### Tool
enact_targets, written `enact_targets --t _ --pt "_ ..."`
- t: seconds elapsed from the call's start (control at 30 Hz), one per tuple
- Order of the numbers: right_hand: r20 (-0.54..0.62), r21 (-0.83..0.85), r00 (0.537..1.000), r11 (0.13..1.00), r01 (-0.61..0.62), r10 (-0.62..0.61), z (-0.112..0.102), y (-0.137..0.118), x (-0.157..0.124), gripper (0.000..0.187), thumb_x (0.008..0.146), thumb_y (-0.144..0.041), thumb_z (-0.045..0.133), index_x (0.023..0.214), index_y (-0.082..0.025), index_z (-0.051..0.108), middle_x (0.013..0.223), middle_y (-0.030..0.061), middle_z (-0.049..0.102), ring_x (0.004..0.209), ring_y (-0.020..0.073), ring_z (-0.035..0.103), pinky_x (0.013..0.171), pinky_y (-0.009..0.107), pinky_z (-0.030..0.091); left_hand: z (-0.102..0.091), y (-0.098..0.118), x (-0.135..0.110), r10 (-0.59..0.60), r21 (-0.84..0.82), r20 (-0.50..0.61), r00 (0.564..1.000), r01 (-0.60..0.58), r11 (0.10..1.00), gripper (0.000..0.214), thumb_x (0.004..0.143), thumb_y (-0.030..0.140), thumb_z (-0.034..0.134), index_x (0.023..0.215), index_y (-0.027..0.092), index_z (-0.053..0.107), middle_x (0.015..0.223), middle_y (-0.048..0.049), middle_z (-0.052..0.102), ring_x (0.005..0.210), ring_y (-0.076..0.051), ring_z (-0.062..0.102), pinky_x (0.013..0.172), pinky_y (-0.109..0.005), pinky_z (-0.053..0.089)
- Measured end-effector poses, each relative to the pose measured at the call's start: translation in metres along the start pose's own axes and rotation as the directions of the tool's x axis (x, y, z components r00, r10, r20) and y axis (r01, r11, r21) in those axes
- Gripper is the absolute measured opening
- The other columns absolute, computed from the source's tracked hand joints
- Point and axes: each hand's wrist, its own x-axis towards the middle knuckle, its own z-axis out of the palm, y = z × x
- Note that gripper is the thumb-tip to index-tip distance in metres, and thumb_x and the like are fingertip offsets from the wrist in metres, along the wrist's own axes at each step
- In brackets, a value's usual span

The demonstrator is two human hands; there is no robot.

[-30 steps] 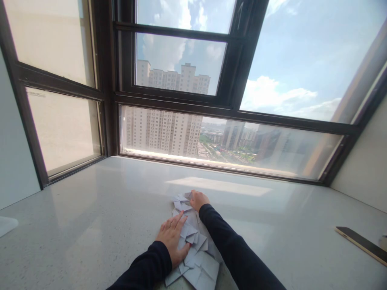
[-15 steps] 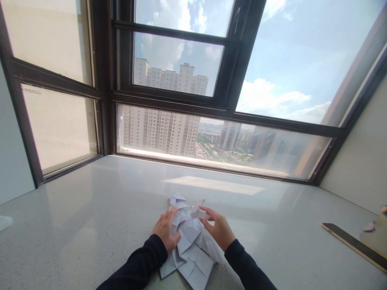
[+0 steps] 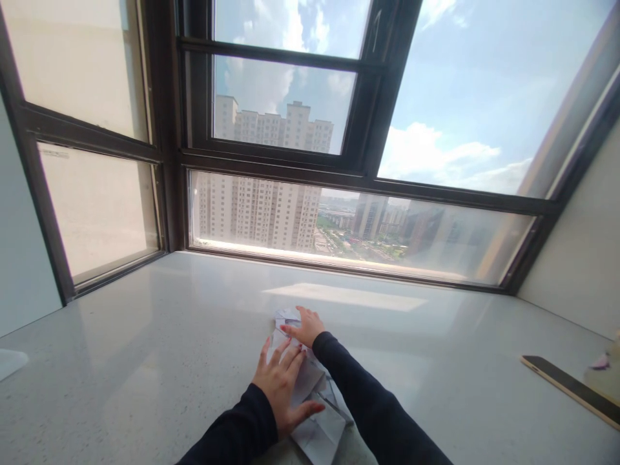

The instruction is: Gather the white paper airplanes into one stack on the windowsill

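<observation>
A folded white paper piece, made of several creased flaps, lies on the pale sill in front of me. My left hand rests flat across its middle with the fingers spread and the thumb out to the right. Farther forward, my right hand reaches over the paper's far end, thumb and fingers apart and touching it. Both hands and the right sleeve hide much of the paper's middle and right side.
The speckled sill runs up to dark-framed windows. At the right lies a dark, flat, gold-edged object, like a phone, beside a partly seen pale item. A white object sits at the left edge.
My right hand has let go of the small flap it pinched and moved forward and left to the paper's far end. My left hand has spread flat and shifted slightly right.
</observation>
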Motion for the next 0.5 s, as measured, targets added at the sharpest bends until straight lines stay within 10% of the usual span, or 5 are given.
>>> enact_targets --t 0.23,0.5 --pt "-0.020 0.131 1.000 0.991 0.007 -0.005 0.021 -0.014 0.011 0.051 0.051 -0.020 0.063 0.101 -0.020 0.051 0.082 0.0026 0.062 0.078 0.0181 0.056 0.070 0.029 0.040 0.007 0.009 0.000 -0.108 -0.028 0.235 0.966 0.118 0.993 0.098 0.048 0.072 0.042 0.126 0.018 0.020 0.132 -0.0094 0.023 0.119 -0.032 0.015 0.093 -0.055 0.008" --pt "-0.360 0.330 0.928 0.943 0.034 0.092 -0.046 0.003 -0.001 0.022 0.071 -0.024 0.042 0.085 -0.016 0.056 0.074 0.0037 0.061 0.069 0.0150 0.056 0.062 0.025 0.044 0.008 0.002 0.002 -0.065 -0.102 0.212 0.975 0.089 0.991 0.076 0.060 0.059 0.044 0.122 0.019 0.028 0.129 -0.0091 0.030 0.116 -0.027 0.024 0.095 -0.050 0.014"
